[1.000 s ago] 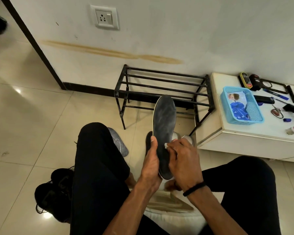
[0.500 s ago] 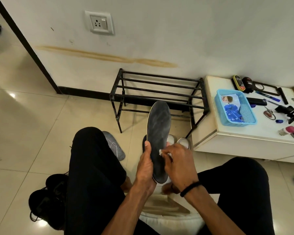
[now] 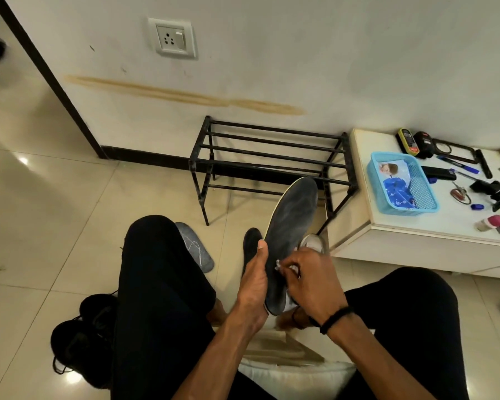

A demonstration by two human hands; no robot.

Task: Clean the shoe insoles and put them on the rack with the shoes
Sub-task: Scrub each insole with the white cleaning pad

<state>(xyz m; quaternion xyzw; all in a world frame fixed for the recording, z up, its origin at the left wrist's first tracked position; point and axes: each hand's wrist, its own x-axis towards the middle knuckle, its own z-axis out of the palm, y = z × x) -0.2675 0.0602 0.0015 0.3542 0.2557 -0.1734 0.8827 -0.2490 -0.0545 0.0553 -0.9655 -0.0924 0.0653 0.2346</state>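
Observation:
My left hand grips the heel half of a dark grey insole, whose toe tilts up and to the right. Against its lower part my right hand pinches a small white wipe. A second dark insole lies behind my left thumb. A grey insole lies on the floor by my left knee. White shoes peek out behind the held insole. Black shoes sit on the floor at lower left. The black metal rack stands bare against the wall.
A low white table at the right carries a blue basket, pens, scissors and other small items. My knees in black trousers frame the hands. A white cushion lies under me. Glossy beige tiles spread to the left.
The held insole has tilted so its toe leans to the right. My right hand with the wipe has stayed at the insole's lower part. The view has shifted slightly.

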